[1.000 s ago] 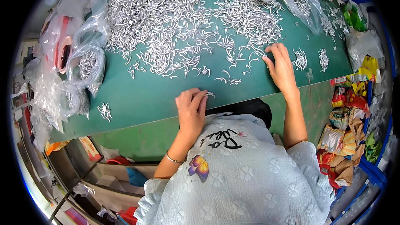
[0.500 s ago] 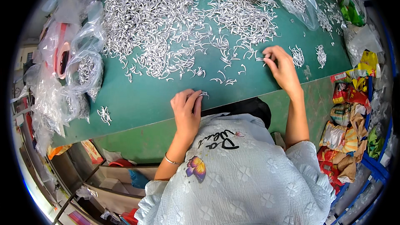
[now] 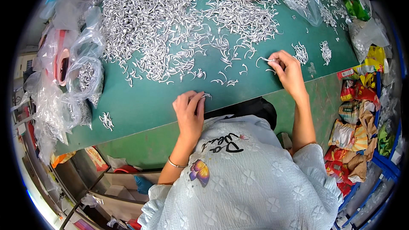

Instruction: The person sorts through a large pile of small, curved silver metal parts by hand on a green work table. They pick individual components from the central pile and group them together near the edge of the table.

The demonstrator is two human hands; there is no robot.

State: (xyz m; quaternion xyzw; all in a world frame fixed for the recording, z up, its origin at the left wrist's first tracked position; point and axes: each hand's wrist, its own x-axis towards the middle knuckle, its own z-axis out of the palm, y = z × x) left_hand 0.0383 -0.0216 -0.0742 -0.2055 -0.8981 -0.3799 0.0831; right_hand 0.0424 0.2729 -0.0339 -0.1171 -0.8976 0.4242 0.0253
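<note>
Close to the near edge of the green table, my left hand (image 3: pixel 188 110) is closed on small curved silvery metal pieces (image 3: pixel 207 96) whose tips poke out past the fingers. Farther right, my right hand (image 3: pixel 287 66) pinches one curved silvery metal piece (image 3: pixel 265 59) between thumb and fingertips, raised a little off the surface. Another such piece lies just below those fingertips. Between my hands a few loose curved pieces (image 3: pixel 226 81) lie scattered. Beyond them spreads a large heap of the same metal pieces (image 3: pixel 149 21).
Small sorted piles lie at right (image 3: pixel 300 53), far right (image 3: pixel 326 53) and left (image 3: pixel 106 121) on the green table (image 3: pixel 140 104). Clear plastic bags (image 3: pixel 87 76) crowd the left edge; another bag (image 3: pixel 300 0) sits at the back. Colourful packets (image 3: pixel 347 134) fill a blue rack beside the table.
My right hand has picked up a curved metal piece from the table and lifted it slightly. My left hand stays almost where it was, still closed on its pieces.
</note>
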